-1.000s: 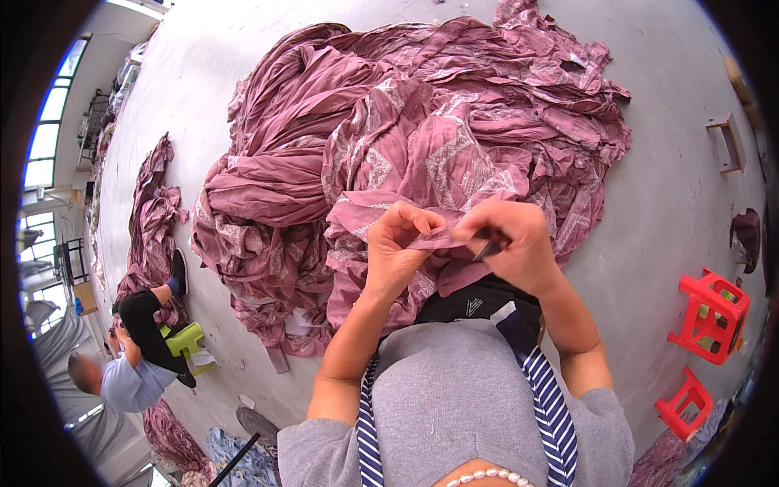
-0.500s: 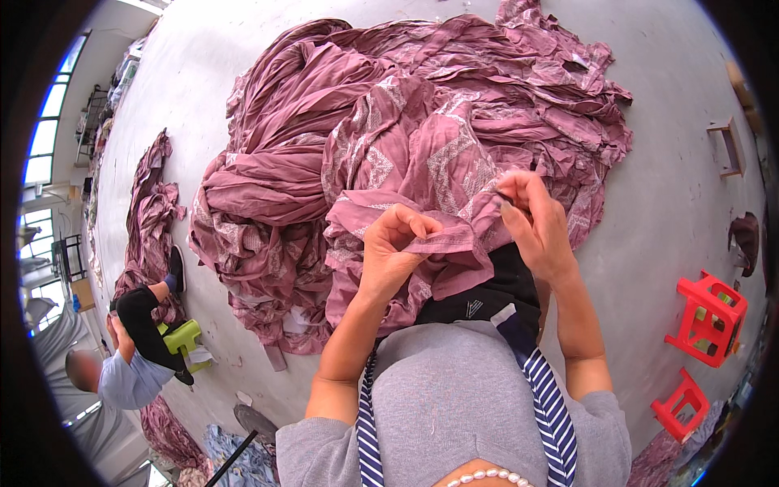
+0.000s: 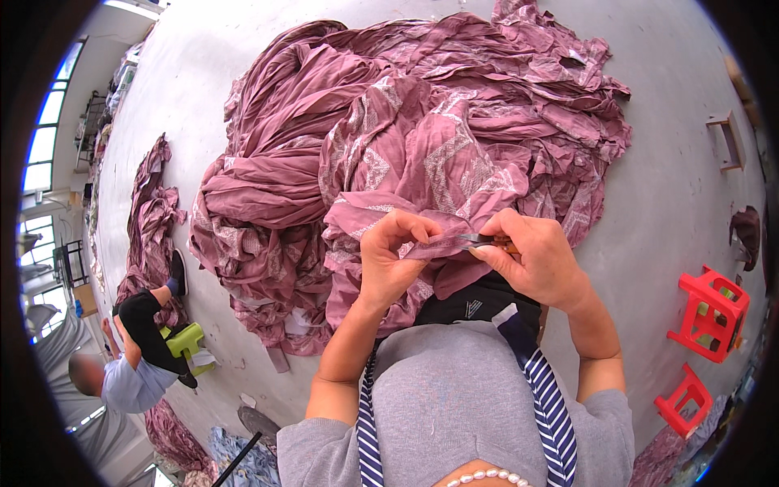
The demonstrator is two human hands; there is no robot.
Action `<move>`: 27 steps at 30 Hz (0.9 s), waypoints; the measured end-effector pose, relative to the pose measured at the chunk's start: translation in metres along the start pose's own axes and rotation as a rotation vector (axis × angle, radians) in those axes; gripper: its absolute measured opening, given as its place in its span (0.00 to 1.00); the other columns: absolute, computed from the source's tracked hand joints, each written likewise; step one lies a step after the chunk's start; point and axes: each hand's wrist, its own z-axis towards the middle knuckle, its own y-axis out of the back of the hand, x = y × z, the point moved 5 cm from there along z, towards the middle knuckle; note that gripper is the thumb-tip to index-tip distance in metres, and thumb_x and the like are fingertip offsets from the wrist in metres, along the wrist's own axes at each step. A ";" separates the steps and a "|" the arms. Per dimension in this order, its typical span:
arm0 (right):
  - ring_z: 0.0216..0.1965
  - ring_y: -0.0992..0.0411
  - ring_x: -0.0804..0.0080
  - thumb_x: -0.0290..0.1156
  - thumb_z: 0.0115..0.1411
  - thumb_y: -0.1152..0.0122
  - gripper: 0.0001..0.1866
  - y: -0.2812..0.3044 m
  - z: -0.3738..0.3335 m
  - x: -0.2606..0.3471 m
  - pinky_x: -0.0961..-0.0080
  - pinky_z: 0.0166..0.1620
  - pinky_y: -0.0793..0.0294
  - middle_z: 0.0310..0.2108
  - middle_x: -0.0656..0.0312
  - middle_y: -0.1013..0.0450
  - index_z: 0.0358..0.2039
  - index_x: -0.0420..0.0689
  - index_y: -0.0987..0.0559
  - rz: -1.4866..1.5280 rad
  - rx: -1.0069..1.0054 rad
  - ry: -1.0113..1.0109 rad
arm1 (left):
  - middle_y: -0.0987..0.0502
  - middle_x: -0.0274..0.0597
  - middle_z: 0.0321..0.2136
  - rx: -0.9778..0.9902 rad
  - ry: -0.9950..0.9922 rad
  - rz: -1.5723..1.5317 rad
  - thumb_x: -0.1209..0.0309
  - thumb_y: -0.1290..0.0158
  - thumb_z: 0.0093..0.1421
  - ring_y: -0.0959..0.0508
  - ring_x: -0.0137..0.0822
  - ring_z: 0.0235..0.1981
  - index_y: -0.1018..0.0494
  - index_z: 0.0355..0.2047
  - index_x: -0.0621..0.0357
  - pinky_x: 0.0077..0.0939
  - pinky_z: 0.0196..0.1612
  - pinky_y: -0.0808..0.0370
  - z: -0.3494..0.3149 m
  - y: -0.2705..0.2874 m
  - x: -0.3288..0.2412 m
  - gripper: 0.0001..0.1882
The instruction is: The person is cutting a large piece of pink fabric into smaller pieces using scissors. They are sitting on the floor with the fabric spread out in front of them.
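Dusty-pink fabric (image 3: pixel 373 174) with white lace-like patterned bands lies in a big crumpled heap in front of me and runs up onto my lap. My left hand (image 3: pixel 389 258) pinches a folded edge of this fabric between thumb and fingers. Close beside it on the right, my right hand (image 3: pixel 527 252) is closed round small thread snips (image 3: pixel 484 239). Their metal tip points left and meets the pinched edge; most of the handle is hidden in my fingers. I cannot tell whether the blades are cutting.
At the left, a person in a light blue top (image 3: pixel 138 385) sits by a green stool (image 3: pixel 187 341) next to a strip of pink fabric (image 3: pixel 146 219). Red plastic stools (image 3: pixel 710 312) and a small wooden stool (image 3: pixel 728 142) stand at the right. A dark pole-like stand (image 3: pixel 238 460) is at lower left.
My right hand has come down and left to the fabric edge, and the snips now show at its fingertips. My left hand keeps its pinch in nearly the same place.
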 end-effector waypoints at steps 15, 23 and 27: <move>0.20 0.28 0.62 0.34 0.52 0.32 0.14 -0.012 0.001 -0.001 0.70 0.24 0.31 0.20 0.58 0.28 0.32 0.42 0.27 0.025 -0.121 0.043 | 0.22 0.44 0.31 -0.056 0.095 -0.174 0.80 0.39 0.53 0.24 0.25 0.31 0.35 0.28 0.58 0.19 0.36 0.25 -0.003 -0.003 0.005 0.14; 0.24 0.24 0.68 0.31 0.54 0.33 0.13 -0.007 -0.001 0.000 0.76 0.28 0.25 0.25 0.57 0.25 0.32 0.38 0.26 -0.033 -0.019 0.012 | 0.22 0.45 0.31 -0.068 0.081 -0.240 0.78 0.38 0.53 0.23 0.26 0.30 0.37 0.28 0.56 0.18 0.34 0.25 -0.002 -0.001 0.005 0.15; 0.21 0.27 0.64 0.34 0.53 0.33 0.13 -0.010 -0.001 -0.002 0.72 0.25 0.29 0.21 0.58 0.27 0.31 0.41 0.27 -0.005 -0.084 0.029 | 0.22 0.45 0.31 -0.059 0.076 -0.225 0.78 0.37 0.52 0.23 0.26 0.30 0.37 0.28 0.57 0.18 0.34 0.25 -0.003 -0.002 0.005 0.15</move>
